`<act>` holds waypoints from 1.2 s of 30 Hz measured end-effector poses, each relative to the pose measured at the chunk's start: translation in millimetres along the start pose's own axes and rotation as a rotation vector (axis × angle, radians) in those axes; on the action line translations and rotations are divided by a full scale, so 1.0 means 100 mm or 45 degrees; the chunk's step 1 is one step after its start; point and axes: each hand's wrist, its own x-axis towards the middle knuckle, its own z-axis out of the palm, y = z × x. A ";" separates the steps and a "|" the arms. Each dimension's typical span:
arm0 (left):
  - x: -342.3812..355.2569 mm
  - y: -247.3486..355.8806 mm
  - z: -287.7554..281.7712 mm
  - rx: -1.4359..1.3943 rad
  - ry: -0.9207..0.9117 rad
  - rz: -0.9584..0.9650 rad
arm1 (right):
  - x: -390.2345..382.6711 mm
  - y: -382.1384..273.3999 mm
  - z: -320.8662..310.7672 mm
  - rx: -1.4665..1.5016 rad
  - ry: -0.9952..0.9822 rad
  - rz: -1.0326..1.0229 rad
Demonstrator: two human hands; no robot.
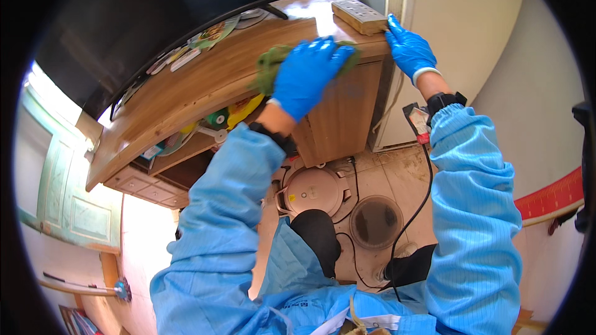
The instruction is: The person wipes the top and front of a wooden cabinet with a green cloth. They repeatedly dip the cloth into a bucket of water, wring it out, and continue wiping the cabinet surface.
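My left hand (308, 77), in a blue glove, presses a crumpled green cloth (268, 69) against the front edge of the wooden TV cabinet (248, 49). Parts of the cloth stick out on both sides of the glove, and the hand is slightly blurred. My right hand (410, 48), also gloved in blue, is at the right end of a power strip (359, 15) with a wooden-looking side. Its fingertips close on that end, partly hidden behind the glove. The strip lies on the cabinet's right corner.
A large black television (155, 12) stands on the cabinet, with papers and small items beneath it. Cluttered open shelves (211, 130) sit below. On the floor are a round pinkish appliance (313, 192), a dark round disc (375, 222) and a black cable (417, 211).
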 end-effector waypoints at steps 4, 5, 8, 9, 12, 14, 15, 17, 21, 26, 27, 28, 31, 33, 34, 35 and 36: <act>-0.35 -0.20 -0.25 0.109 -0.137 -0.009 | 0.03 0.06 -0.01 0.074 -0.041 -0.033; -0.39 -0.23 -0.27 0.121 -0.159 -0.011 | 0.05 0.07 -0.02 0.105 -0.075 -0.012; -0.41 -0.24 -0.27 0.141 -0.121 -0.004 | 0.13 0.09 -0.04 0.165 -0.182 0.109; -0.39 -0.23 -0.25 0.135 -0.095 -0.007 | 0.12 0.11 -0.04 0.147 -0.146 0.073; -0.33 -0.18 -0.22 0.116 -0.088 -0.028 | 0.14 0.15 -0.04 0.184 -0.177 0.043; -0.27 -0.15 -0.21 0.099 -0.103 -0.035 | 0.16 0.18 -0.02 0.222 -0.150 0.014; -0.24 -0.14 -0.19 0.090 -0.106 -0.033 | 0.17 0.19 -0.01 0.210 -0.126 -0.019; -0.16 -0.10 -0.14 0.075 -0.106 -0.026 | 0.18 0.23 0.02 0.237 -0.064 -0.032; 0.09 0.04 0.05 0.040 -0.085 -0.012 | 0.27 0.26 0.07 0.479 -0.070 0.097; 0.40 0.28 0.30 0.049 -0.027 0.008 | 0.32 0.27 -0.01 0.479 -0.215 0.113; 0.46 0.33 0.35 0.065 0.003 0.018 | 0.33 0.25 -0.04 0.512 -0.258 0.189; 0.53 0.38 0.40 0.081 0.034 0.028 | 0.34 0.23 -0.07 0.575 -0.311 0.291; 0.67 0.49 0.52 0.048 0.015 0.016 | 0.41 0.24 -0.18 0.377 -0.395 0.178; 0.74 0.56 0.59 0.048 0.015 -0.008 | 0.43 0.22 -0.17 0.327 -0.363 0.128; 0.78 0.59 0.63 0.047 0.010 -0.030 | 0.46 0.22 -0.15 0.259 -0.345 0.055; 0.81 0.63 0.67 0.086 -0.030 -0.058 | 0.50 0.23 -0.14 0.190 -0.328 -0.017; 0.84 0.65 0.70 0.109 0.036 -0.065 | 0.53 0.23 -0.11 0.125 -0.316 -0.050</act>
